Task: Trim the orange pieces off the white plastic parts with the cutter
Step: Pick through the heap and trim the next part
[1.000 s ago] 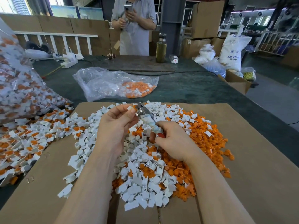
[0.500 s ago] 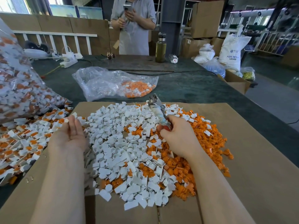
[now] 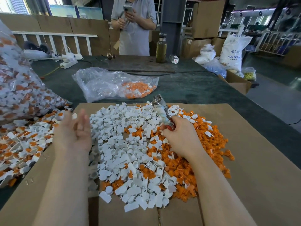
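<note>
My right hand (image 3: 180, 137) grips the cutter (image 3: 161, 111) by its red handles, metal jaws pointing up and away over the heap. Trimmed white plastic parts (image 3: 123, 144) cover the middle of the cardboard sheet (image 3: 244, 160), and cut-off orange pieces (image 3: 203, 144) lie heaped to their right. My left hand (image 3: 73, 132) hovers blurred at the heap's left edge, fingers loosely extended. A small white piece shows at its fingertips; whether it is pinched is unclear. White parts with orange pieces attached (image 3: 24, 144) lie at the left.
A large clear bag of untrimmed parts (image 3: 19, 88) leans at far left. A smaller clear bag with orange pieces (image 3: 114, 84) lies beyond the cardboard. A person (image 3: 135, 26) stands behind the table near a bottle (image 3: 161, 49) and a power strip (image 3: 68, 62).
My left hand left the cutter, swung out to the untrimmed pile on the left, and now turns back slightly rightward. The right hand and cutter shifted a little right and up.
</note>
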A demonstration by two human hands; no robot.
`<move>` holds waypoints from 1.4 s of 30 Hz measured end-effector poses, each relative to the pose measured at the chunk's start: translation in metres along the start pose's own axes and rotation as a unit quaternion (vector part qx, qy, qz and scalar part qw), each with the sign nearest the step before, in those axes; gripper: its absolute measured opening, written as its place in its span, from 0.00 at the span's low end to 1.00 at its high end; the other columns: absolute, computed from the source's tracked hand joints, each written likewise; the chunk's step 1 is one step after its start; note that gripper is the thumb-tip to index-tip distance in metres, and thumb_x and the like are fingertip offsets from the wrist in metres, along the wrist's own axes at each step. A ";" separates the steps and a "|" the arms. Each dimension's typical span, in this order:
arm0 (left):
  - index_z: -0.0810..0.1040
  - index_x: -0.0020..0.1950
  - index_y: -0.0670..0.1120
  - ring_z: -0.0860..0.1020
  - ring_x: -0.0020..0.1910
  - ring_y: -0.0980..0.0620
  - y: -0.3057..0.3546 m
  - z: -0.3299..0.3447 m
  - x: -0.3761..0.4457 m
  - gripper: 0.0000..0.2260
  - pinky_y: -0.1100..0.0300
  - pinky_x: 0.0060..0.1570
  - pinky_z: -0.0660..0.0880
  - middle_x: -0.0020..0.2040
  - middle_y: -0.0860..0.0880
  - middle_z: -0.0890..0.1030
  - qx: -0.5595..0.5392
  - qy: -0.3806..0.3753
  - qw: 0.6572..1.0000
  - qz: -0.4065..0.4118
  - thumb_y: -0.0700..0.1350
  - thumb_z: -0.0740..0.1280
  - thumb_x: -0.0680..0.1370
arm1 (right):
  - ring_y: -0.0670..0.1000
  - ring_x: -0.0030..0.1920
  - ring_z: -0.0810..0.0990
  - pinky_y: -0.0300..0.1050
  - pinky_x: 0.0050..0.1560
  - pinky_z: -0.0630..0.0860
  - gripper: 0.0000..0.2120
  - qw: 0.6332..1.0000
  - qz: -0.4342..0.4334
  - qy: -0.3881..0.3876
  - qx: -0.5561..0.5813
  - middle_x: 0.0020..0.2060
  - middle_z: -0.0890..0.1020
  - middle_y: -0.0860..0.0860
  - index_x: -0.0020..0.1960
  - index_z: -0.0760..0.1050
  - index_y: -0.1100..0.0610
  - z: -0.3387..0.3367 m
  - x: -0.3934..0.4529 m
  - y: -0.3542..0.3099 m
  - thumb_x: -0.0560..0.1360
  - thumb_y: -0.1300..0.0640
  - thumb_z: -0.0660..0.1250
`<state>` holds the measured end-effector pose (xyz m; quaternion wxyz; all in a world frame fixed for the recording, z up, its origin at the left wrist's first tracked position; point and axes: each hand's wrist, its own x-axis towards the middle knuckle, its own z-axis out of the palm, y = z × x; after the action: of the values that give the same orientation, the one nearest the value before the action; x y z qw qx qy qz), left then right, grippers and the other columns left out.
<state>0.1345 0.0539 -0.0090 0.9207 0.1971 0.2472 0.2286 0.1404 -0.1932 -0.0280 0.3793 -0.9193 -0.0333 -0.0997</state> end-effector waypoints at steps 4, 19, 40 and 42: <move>0.81 0.49 0.54 0.81 0.44 0.58 -0.027 0.006 -0.010 0.06 0.62 0.42 0.76 0.46 0.54 0.84 0.468 -0.123 0.865 0.133 0.43 0.73 0.76 | 0.47 0.33 0.75 0.42 0.32 0.69 0.06 1.000 0.003 0.001 -0.008 0.40 0.80 0.48 0.51 0.78 0.55 0.000 0.001 0.001 0.76 0.55 0.64; 0.85 0.53 0.53 0.75 0.41 0.55 -0.074 0.003 -0.005 0.07 0.62 0.39 0.70 0.45 0.53 0.83 0.826 -0.235 0.459 0.228 0.47 0.69 0.78 | 0.47 0.33 0.75 0.40 0.31 0.67 0.06 0.999 -0.023 -0.002 -0.040 0.35 0.79 0.48 0.40 0.73 0.52 0.001 -0.001 -0.002 0.76 0.54 0.66; 0.86 0.42 0.50 0.85 0.38 0.57 -0.067 0.013 -0.030 0.06 0.70 0.37 0.77 0.38 0.52 0.86 0.568 -0.351 0.737 0.103 0.40 0.74 0.74 | 0.42 0.33 0.71 0.37 0.33 0.63 0.07 0.996 -0.073 0.032 0.030 0.32 0.74 0.41 0.44 0.75 0.51 0.005 -0.004 -0.011 0.74 0.49 0.70; 0.86 0.43 0.49 0.85 0.38 0.56 -0.066 0.014 -0.030 0.05 0.71 0.37 0.77 0.38 0.51 0.86 0.557 -0.365 0.739 0.102 0.39 0.74 0.74 | 0.42 0.35 0.72 0.37 0.34 0.64 0.08 0.996 -0.073 0.032 0.033 0.35 0.75 0.41 0.48 0.77 0.52 0.006 -0.004 -0.012 0.75 0.48 0.70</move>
<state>0.1400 -0.0187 -0.0185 0.6370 0.7676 -0.0464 0.0534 0.1361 -0.1809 -0.0245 0.4023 -0.8975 -0.0915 -0.1558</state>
